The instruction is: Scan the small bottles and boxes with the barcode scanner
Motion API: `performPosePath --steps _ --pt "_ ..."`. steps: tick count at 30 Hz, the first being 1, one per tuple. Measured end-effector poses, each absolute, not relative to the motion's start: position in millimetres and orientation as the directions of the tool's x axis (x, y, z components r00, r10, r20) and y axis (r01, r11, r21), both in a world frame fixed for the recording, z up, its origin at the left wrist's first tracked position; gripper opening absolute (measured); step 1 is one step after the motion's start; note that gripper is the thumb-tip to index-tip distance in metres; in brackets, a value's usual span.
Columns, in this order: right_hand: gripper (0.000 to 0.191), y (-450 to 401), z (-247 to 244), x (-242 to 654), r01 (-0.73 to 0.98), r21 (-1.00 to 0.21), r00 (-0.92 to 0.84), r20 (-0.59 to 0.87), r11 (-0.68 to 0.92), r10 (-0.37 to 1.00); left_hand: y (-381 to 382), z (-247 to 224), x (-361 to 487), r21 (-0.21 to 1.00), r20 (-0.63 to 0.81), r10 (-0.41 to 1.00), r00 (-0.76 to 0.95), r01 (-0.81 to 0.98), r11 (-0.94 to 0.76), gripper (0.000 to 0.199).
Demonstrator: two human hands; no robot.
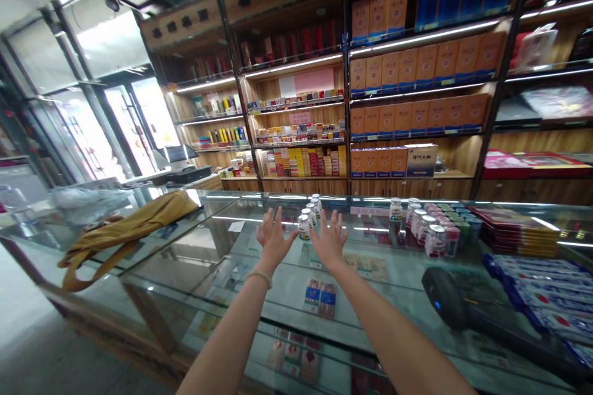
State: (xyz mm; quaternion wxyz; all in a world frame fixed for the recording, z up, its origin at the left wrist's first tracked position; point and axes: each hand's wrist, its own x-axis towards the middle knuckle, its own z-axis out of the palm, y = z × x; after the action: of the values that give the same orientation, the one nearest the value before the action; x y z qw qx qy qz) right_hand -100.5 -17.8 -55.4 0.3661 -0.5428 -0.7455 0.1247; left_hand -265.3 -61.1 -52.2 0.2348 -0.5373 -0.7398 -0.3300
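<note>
The left hand [274, 239] and right hand [330, 239] are spread, fingers apart, flanking a short row of white-capped jars [304, 227] on the glass table [285, 268]; whether either thumb touches them is hard to tell. The jars look light, stiff and rather slick, best gripped around their sides below the caps. Their labels are too small to read; beyond, a far-right white-and-navy box [421, 160] bears large dark characters, blurred.

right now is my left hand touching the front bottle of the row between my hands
Cannot tell: the head view shows the left hand with its thumb beside the front bottle, but neither contact nor gap shows plainly.
</note>
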Motion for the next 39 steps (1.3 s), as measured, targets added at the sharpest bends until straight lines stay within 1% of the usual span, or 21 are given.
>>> performPosePath --steps 3,7,11,14,18,23,28,34,39 --pt "0.063 -20.9 -53.5 -100.0 0.707 -0.598 -0.136 0.410 0.378 0.902 -66.1 -47.1 -260.1 0.209 0.743 0.602 -0.290 0.957 0.203 0.082" --pt "0.062 -22.6 -40.0 -94.9 0.686 -0.595 -0.159 0.439 0.419 0.884 -68.0 -25.7 -250.9 0.175 0.785 0.577 -0.226 0.974 0.144 0.071" --pt "0.062 -17.8 -11.9 -75.4 0.698 -0.542 -0.164 0.516 0.469 0.841 -62.9 6.7 -236.6 0.171 0.837 0.507 -0.208 0.978 0.119 0.068" --pt "0.059 -10.1 9.9 -49.4 0.725 -0.499 -0.152 0.555 0.474 0.818 -56.8 26.3 -222.0 0.138 0.854 0.493 -0.165 0.986 0.091 0.068" --pt "0.060 2.5 27.6 -9.6 0.776 -0.467 -0.138 0.531 0.424 0.836 -46.8 40.7 -197.6 0.090 0.862 0.496 -0.104 0.995 0.053 0.063" --pt "0.061 17.8 32.1 33.3 0.823 -0.430 -0.125 0.500 0.371 0.857 -31.9 46.1 -160.0 0.111 0.853 0.514 -0.085 0.994 -0.020 0.062" --pt "0.060 36.8 37.8 81.3 0.862 -0.372 -0.140 0.477 0.344 0.868 -14.5 43.7 -126.0 0.122 0.833 0.549 -0.073 0.991 -0.054 0.062" --pt "0.058 64.8 43.1 148.4 0.899 -0.367 -0.038 0.477 0.238 0.878 12.5 37.7 -91.5 0.163 0.811 0.580 -0.073 0.981 -0.104 0.060" --pt "0.060 87.3 37.1 182.6 0.924 -0.325 -0.025 0.470 0.199 0.882 39.5 29.1 -63.0 0.186 0.796 0.603 -0.058 0.971 -0.152 0.059"
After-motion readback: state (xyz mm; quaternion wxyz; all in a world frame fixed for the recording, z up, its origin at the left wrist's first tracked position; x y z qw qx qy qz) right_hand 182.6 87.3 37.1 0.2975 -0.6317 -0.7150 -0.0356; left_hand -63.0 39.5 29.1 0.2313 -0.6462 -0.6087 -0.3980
